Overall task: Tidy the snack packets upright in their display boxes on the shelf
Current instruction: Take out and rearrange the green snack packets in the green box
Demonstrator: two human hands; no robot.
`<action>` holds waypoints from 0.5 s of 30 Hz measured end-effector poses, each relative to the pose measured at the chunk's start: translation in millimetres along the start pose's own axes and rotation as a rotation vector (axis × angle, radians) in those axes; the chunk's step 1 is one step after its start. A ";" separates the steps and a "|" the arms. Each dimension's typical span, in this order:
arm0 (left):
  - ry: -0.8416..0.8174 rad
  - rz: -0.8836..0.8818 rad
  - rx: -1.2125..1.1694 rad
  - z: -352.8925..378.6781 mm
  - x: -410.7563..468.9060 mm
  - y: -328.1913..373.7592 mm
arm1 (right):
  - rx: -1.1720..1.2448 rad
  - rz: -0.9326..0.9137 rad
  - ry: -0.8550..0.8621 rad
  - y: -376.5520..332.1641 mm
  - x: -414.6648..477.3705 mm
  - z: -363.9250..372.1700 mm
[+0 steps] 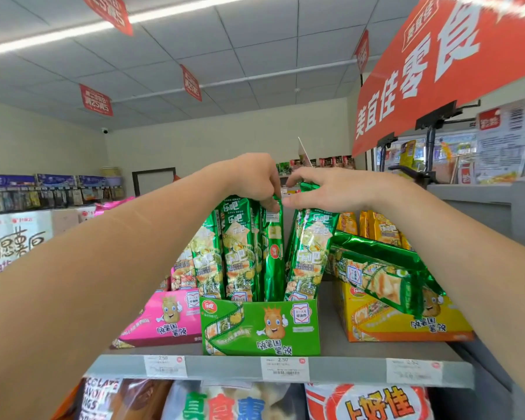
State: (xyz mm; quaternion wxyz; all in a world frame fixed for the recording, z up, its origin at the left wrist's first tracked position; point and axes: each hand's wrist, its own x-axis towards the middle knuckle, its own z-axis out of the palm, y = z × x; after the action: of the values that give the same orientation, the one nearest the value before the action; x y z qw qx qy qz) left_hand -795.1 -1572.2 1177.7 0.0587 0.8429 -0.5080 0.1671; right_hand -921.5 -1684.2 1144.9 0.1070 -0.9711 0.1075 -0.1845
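Hands met above the green cardboard display box (261,328).
Left hand (255,177) pinched the top of an upright green foil packet (273,247); right hand (340,189), fingers spread, sat nearest the rightward-leaning packet (309,253).

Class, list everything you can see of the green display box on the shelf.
The green box looks like printed cardboard: a crowned cartoon potato, a film-strip band, a red logo, a white heart badge. It stands upright, open-topped, at the front of the shelf, touching the pink box, with a gap before the yellow box. Tall green packets stand in it, parted into two leaning bunches. The left hand and right hand touch packet tops, not the box.
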 end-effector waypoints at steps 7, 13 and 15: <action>0.232 0.099 -0.451 -26.8 -22.0 -6.6 | 0.210 -0.046 -0.040 -0.4 -5.6 -6.2; 0.771 0.221 -0.739 -51.5 -48.0 -2.0 | 0.292 -0.086 -0.024 -3.9 -15.3 -7.8; 0.940 0.245 -0.723 -54.0 -56.0 -3.1 | 0.291 -0.091 -0.023 -6.0 -18.5 -8.2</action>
State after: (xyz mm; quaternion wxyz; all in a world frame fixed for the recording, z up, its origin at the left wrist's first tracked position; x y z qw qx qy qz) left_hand -828.3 -1509.3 1209.5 0.5400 0.5407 -0.5456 0.3440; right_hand -940.4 -1675.2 1147.6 0.2391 -0.9512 0.0344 -0.1919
